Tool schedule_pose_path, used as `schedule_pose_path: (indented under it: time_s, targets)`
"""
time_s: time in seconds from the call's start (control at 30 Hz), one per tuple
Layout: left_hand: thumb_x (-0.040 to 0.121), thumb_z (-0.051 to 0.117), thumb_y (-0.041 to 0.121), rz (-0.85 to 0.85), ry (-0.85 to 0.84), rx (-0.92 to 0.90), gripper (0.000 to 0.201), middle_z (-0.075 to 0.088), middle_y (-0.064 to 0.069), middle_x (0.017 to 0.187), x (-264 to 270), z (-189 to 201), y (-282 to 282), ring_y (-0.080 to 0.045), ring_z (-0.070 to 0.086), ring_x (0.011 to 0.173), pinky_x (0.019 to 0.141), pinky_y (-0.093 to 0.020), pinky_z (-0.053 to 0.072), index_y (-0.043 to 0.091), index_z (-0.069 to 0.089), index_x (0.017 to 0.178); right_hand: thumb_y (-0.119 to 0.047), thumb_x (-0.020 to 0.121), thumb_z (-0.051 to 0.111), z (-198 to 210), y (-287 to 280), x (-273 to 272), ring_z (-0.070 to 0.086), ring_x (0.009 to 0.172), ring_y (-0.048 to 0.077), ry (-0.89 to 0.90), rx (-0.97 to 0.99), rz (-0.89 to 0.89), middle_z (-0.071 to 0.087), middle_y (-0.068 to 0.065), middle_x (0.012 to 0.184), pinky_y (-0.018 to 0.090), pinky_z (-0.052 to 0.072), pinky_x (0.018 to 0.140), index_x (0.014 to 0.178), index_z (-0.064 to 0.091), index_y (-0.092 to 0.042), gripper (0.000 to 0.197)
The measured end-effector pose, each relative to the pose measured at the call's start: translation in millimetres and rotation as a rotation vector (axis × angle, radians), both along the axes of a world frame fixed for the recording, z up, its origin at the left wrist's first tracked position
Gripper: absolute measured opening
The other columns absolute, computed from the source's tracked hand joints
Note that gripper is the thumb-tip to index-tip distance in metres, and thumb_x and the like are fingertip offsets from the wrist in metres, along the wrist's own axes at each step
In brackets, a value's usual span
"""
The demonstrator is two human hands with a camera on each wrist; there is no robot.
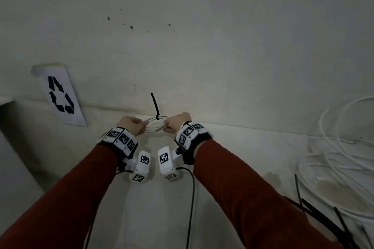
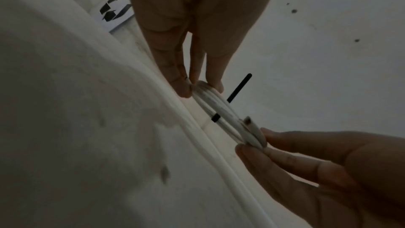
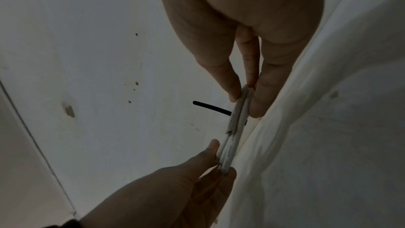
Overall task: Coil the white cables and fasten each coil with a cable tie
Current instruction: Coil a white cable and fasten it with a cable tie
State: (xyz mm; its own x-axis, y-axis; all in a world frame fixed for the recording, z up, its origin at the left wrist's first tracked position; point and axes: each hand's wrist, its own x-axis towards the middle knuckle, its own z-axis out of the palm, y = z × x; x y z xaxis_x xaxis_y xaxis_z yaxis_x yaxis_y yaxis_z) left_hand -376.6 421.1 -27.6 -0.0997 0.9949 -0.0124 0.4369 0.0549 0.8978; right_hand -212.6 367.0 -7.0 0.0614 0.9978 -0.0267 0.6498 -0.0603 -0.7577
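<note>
We count one small coil (image 1: 156, 125) of white cable held up between our two hands, and one black cable tie (image 1: 155, 107) already cinched around its far side, the free tail standing up against the pale wall (image 1: 202, 36). Our left hand (image 1: 131, 126) pinches the coil's left end between thumb and fingertips; our right hand (image 1: 178, 123) pinches the right end the same way. Both arms reach forward in dark red sleeves (image 1: 70, 198), wrists close together, over the far edge of the white surface (image 1: 157, 208).

At the right edge lies a loose heap of uncoiled white cable (image 1: 344, 157); we cannot count its strands. Near the right front corner lie several spare black ties (image 1: 323, 218), too overlapped to count.

On the left, one paper sign (image 1: 60, 95) with a recycling mark leans against the wall.

The left wrist view shows the coil (image 2: 221, 112) edge-on as several stacked turns, with a cut cable end (image 2: 248, 120) poking out near the right hand's fingers (image 2: 285, 153), which the head view hides. The right wrist view shows the tie's tail (image 3: 210, 107) pointing away from the coil (image 3: 236, 127) towards the wall.
</note>
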Motion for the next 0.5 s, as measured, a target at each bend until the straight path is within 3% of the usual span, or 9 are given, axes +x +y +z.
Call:
schedule_pose_path:
  time_s: [0.13, 0.17, 0.2, 0.23, 0.3, 0.33, 0.4, 0.43, 0.5]
  targets:
    - [0.084, 0.071, 0.027, -0.034, 0.225, 0.014, 0.024, 0.068, -0.013, 0.076, 4, -2, 27, -0.022, 0.06, 0.068, 0.082, -0.036, 0.054, 0.003, 0.069, 0.088, -0.025, 0.097, 0.048, -8, 22, -1, 0.067, 0.09, 0.022, -0.288, -0.006, 0.05, 0.063, 0.001, 0.082, 0.022, 0.045, 0.073, 0.105, 0.066, -0.017, 0.022]
    - [0.083, 0.071, 0.03, -0.042, 0.307, 0.015, 0.025, 0.068, -0.014, 0.081, 4, -1, 33, -0.023, 0.06, 0.072, 0.08, -0.033, 0.052, 0.005, 0.069, 0.091, -0.022, 0.095, 0.05, -10, 29, -1, 0.067, 0.09, 0.023, -0.46, 0.024, 0.081, 0.063, 0.002, 0.085, 0.023, 0.048, 0.075, 0.107, 0.066, -0.016, 0.021]
    - [0.082, 0.072, 0.031, -0.055, 0.38, 0.004, 0.028, 0.069, -0.014, 0.087, 4, 1, 37, -0.023, 0.059, 0.076, 0.076, -0.03, 0.049, 0.006, 0.07, 0.096, -0.021, 0.095, 0.051, -9, 29, -2, 0.066, 0.088, 0.022, -0.483, -0.007, 0.088, 0.065, 0.003, 0.091, 0.023, 0.049, 0.076, 0.109, 0.066, -0.015, 0.021]
    - [0.081, 0.073, 0.031, -0.073, 0.435, -0.017, 0.031, 0.069, -0.015, 0.094, 5, 2, 40, -0.023, 0.058, 0.078, 0.074, -0.028, 0.045, 0.007, 0.07, 0.101, -0.021, 0.095, 0.051, -11, 32, 1, 0.064, 0.085, 0.022, -0.495, 0.004, 0.111, 0.066, 0.002, 0.094, 0.022, 0.046, 0.074, 0.107, 0.067, -0.016, 0.021]
    - [0.081, 0.073, 0.028, -0.11, 0.507, -0.062, 0.029, 0.068, -0.015, 0.1, 7, 4, 45, -0.024, 0.056, 0.081, 0.071, -0.027, 0.041, 0.006, 0.071, 0.101, -0.024, 0.095, 0.049, -12, 30, 2, 0.062, 0.079, 0.022, -0.377, -0.077, 0.102, 0.06, -0.001, 0.079, 0.022, 0.038, 0.069, 0.093, 0.068, -0.017, 0.021]
    - [0.083, 0.071, 0.027, -0.114, 0.547, -0.075, 0.025, 0.067, -0.015, 0.099, 8, 6, 45, -0.026, 0.058, 0.083, 0.07, -0.027, 0.041, 0.007, 0.071, 0.098, -0.023, 0.095, 0.048, -14, 32, 3, 0.06, 0.076, 0.024, -0.298, -0.104, 0.035, 0.053, -0.003, 0.07, 0.023, 0.036, 0.068, 0.082, 0.065, -0.017, 0.022]
    - [0.086, 0.067, 0.026, -0.09, 0.603, -0.088, 0.021, 0.064, -0.017, 0.096, 11, 10, 42, -0.031, 0.061, 0.097, 0.072, -0.028, 0.042, 0.007, 0.068, 0.094, -0.019, 0.096, 0.047, -14, 33, 5, 0.054, 0.072, 0.026, -0.36, -0.032, 0.031, 0.041, -0.004, 0.059, 0.023, 0.034, 0.067, 0.062, 0.047, -0.015, 0.034]
    - [0.087, 0.065, 0.027, -0.089, 0.631, -0.095, 0.026, 0.063, -0.018, 0.103, 14, 12, 39, -0.032, 0.059, 0.107, 0.077, -0.03, 0.043, 0.005, 0.066, 0.099, -0.017, 0.096, 0.047, -13, 33, 9, 0.051, 0.072, 0.025, -0.396, 0.026, 0.033, 0.04, -0.004, 0.059, 0.023, 0.033, 0.067, 0.06, 0.041, -0.016, 0.036]
    - [0.092, 0.058, 0.031, -0.088, 0.684, -0.089, 0.043, 0.056, -0.017, 0.128, 19, 18, 28, -0.03, 0.051, 0.12, 0.091, -0.03, 0.041, 0.003, 0.057, 0.124, -0.017, 0.096, 0.049, -9, 34, 13, 0.057, 0.076, 0.026, -0.294, 0.041, 0.023, 0.056, -0.001, 0.07, 0.023, 0.036, 0.068, 0.071, 0.053, -0.015, 0.025]
